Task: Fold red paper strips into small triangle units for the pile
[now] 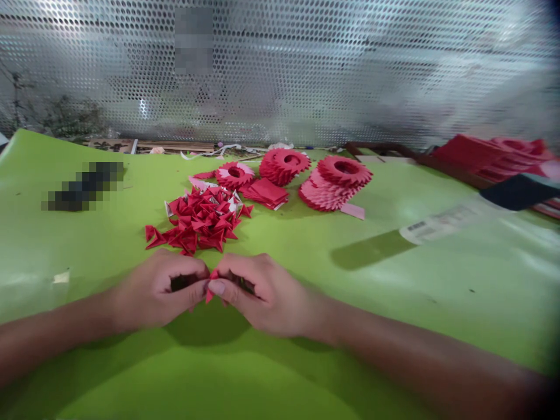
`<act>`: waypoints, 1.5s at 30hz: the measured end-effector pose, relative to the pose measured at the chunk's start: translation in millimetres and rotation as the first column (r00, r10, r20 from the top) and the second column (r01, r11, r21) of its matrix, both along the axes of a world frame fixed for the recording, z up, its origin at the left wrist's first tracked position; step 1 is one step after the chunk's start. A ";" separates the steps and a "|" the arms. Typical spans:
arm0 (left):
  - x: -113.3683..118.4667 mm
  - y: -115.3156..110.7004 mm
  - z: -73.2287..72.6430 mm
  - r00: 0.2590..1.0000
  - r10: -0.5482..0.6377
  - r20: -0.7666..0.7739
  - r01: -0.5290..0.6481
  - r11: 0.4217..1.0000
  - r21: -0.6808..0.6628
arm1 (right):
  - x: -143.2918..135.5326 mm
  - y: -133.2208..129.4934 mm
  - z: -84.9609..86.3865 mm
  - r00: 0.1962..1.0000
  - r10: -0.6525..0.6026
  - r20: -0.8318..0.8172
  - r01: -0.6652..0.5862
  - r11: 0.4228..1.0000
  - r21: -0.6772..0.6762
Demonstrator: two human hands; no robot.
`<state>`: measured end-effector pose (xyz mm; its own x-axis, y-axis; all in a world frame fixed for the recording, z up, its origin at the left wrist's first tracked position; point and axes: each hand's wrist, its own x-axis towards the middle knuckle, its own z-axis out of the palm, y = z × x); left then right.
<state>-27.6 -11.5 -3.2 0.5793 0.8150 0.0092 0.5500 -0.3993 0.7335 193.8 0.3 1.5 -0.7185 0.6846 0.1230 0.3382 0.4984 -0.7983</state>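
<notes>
Between my two hands, above the green tabletop, is a small folded red paper piece (pixel 210 293). My left hand (pixel 164 291) pinches it from the left with thumb and fingertips. From the right, my right hand (pixel 262 294) pinches the same piece, its thumb lying across the front and hiding part of it. Just beyond my hands lies a heap of folded red paper triangles (pixel 203 219), a few showing white sides. Behind the heap sits a small stack of flat red paper slips (pixel 266 192).
Ring-shaped stacks of folded paper stand at the back: a small red and white ring (pixel 235 174), a red one (pixel 282 166) and a taller pink and red one (pixel 328 189). To the right lies a clear tube with a dark end (pixel 437 224). Red paper (pixel 485 156) is piled far right.
</notes>
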 end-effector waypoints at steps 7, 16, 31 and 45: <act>-1.0 -2.4 6.4 0.997 -0.026 0.078 0.030 0.999 -0.039 | -0.3 0.1 2.4 0.994 -0.109 -0.017 0.108 0.993 -0.044; 1.5 -3.3 7.2 1.000 -0.029 0.002 0.029 0.999 0.038 | -0.5 -0.8 3.8 0.993 -0.117 0.007 0.117 0.993 0.029; 3.8 -3.4 3.5 0.996 -0.086 -0.007 0.087 0.994 0.070 | 1.6 -0.3 -1.6 0.997 -0.075 0.031 0.071 0.990 0.122; 2.1 -1.3 5.8 0.999 -0.024 -0.040 0.034 0.968 0.249 | 2.1 1.2 0.6 0.999 -0.039 -0.001 0.039 0.999 0.015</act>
<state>-25.5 -12.8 2.6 0.6064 0.7725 0.1884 0.5601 -0.5832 0.5884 195.8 1.5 2.1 -0.6912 0.7102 0.1339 0.3571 0.4967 -0.7911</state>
